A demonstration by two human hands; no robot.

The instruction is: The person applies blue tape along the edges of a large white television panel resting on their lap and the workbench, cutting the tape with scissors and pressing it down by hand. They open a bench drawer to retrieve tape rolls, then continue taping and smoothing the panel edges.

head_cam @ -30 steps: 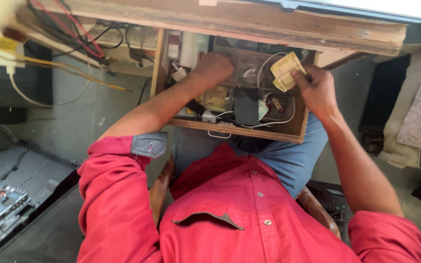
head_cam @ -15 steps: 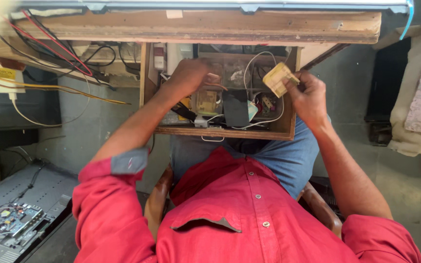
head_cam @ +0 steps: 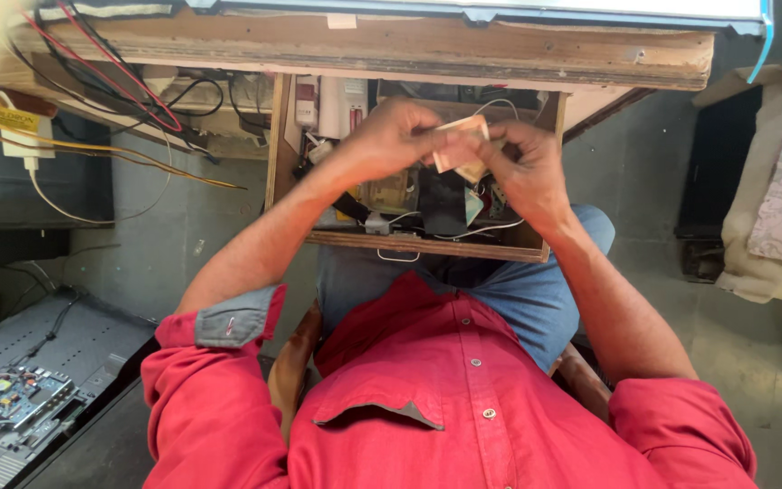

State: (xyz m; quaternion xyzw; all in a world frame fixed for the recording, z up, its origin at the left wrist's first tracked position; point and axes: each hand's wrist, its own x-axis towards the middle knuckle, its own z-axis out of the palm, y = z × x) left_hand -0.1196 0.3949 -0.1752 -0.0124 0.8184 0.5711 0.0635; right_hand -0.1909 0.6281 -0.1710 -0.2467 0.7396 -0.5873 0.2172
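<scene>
Open wooden drawer point(head_cam: 409, 243), both hands pinching paper wad point(head_cam: 460, 145)

your left hand point(head_cam: 391, 140) and right hand point(head_cam: 522, 163) meet on folded paper point(head_cam: 460, 145) above the open drawer point(head_cam: 409, 243); a circuit board point(head_cam: 15, 398) lies far left.

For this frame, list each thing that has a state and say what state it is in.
Left hand: raised over the drawer, pinching the paper slip.
Right hand: raised, pinching the same slip.
Paper slip: held between both hands, off the drawer.
Wooden drawer: pulled open, cluttered with wires and small parts.
Circuit board: lying exposed on the grey panel, lower left.
</scene>
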